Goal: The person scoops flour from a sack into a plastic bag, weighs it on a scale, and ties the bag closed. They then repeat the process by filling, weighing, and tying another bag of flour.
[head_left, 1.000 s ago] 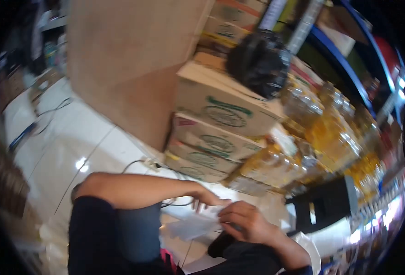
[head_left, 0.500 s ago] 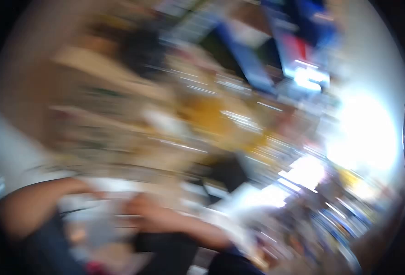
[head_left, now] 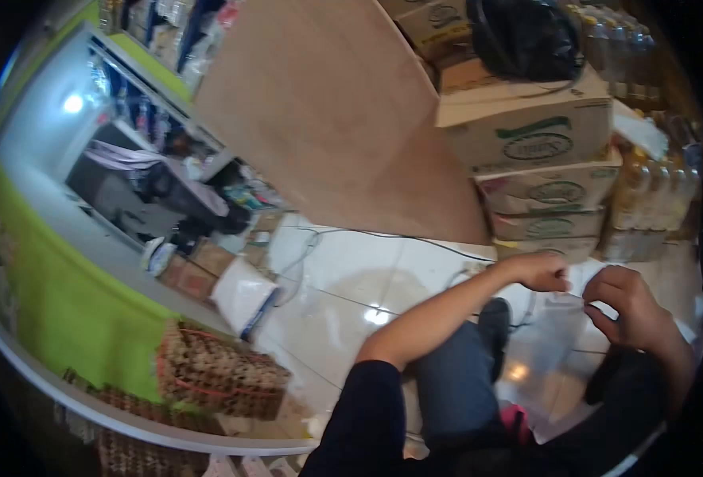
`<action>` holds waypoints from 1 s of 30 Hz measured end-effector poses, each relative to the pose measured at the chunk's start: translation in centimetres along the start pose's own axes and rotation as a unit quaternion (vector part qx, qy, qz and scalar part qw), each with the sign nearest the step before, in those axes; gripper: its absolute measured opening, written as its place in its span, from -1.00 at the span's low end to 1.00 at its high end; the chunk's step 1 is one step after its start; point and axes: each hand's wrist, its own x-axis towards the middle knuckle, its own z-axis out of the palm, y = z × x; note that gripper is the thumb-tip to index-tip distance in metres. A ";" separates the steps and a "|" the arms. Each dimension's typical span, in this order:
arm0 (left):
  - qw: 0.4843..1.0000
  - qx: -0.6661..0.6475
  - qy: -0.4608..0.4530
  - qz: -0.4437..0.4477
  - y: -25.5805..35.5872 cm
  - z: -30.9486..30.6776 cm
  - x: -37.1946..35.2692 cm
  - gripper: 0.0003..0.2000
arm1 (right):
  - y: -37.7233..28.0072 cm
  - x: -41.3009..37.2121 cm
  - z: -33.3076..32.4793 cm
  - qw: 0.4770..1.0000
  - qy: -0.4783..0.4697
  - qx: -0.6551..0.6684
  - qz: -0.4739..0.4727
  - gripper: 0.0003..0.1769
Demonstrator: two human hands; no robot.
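My left hand is closed, its fingertips pinching the top edge of what looks like a clear plastic bag. Facing it, my right hand pinches the same edge between thumb and fingers, a short gap away. The see-through bag hangs below both hands, above the tiles and beside my leg. Its lower end is hard to make out against the shiny floor.
Stacked cartons stand beyond my hands, topped by a black plastic bag. Bottles of yellow liquid are to their right. A brown board leans nearby. A cable crosses the tiles. Egg trays lie at left.
The view has swung left and sharpened from a heavy blur. My hands now appear at the right side, close together; the plastic hangs between them.
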 end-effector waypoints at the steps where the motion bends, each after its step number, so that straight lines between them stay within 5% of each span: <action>1: 0.999 -0.022 0.035 0.016 3.0 -1.5 0.5 -0.80 | 0.0 0.5 0.0 0.999 0.005 -0.006 -0.034 -0.82; 3: 0.990 -0.113 0.025 0.079 8.5 -3.3 1.6 -0.85 | 0.3 0.4 -0.2 1.000 -0.015 -0.013 -0.017 -0.83; 4: 0.981 -0.189 -0.018 0.028 7.9 -2.9 2.0 -0.82 | 0.4 0.4 -0.2 1.000 -0.011 -0.003 -0.025 -0.83; 9: 0.984 -0.162 0.001 0.070 6.9 -3.3 2.0 -0.62 | 0.0 0.5 -1.5 0.999 0.011 -0.036 -0.039 -0.82; 18: 0.929 -0.356 -0.095 0.032 11.4 -4.2 0.9 -0.86 | 1.6 0.5 -3.9 0.989 0.131 -0.064 -0.005 -0.79; 22: 0.856 -0.514 0.047 -0.005 12.7 -5.1 0.7 -0.86 | 3.8 0.0 -5.1 0.982 0.174 -0.043 0.058 -0.76; 26: 0.830 -0.529 0.179 -0.015 12.8 -5.8 0.6 -0.77 | 6.0 -1.0 -5.4 0.977 0.192 0.038 0.084 -0.70; 30: 0.825 -0.524 0.212 0.014 11.9 -5.1 1.3 -0.69 | 5.2 -0.8 -4.6 0.983 0.159 0.033 0.088 -0.73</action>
